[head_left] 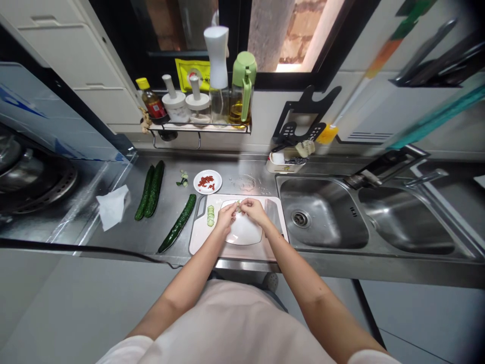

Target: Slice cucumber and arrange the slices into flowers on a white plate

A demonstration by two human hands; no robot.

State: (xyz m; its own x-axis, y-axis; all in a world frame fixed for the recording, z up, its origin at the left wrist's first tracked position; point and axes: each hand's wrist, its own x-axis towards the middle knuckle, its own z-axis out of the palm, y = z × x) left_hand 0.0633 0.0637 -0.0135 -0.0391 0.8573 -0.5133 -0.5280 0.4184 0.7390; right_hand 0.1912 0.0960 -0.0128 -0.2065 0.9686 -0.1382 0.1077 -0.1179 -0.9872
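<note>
My left hand (226, 217) and my right hand (254, 209) meet over the far part of a white plate (242, 231), fingertips pinched together. Between them shows a small pale green piece, which looks like a cucumber slice (238, 205); the fingers cover most of it. The plate rests on a pale cutting board (204, 242). Left of the plate, a short row of overlapping cucumber slices (210, 216) lies on the board. On its right side, partly behind my right forearm, is what looks like a broad knife blade (273, 215).
A whole cucumber (177, 225) lies left of the board, with two more (153, 189) beyond. A small plate (197, 188) holds red bits; cucumber scraps (182, 178) lie nearby. Right stands a double sink (326, 212). A rack (200, 126) of bottles hangs behind.
</note>
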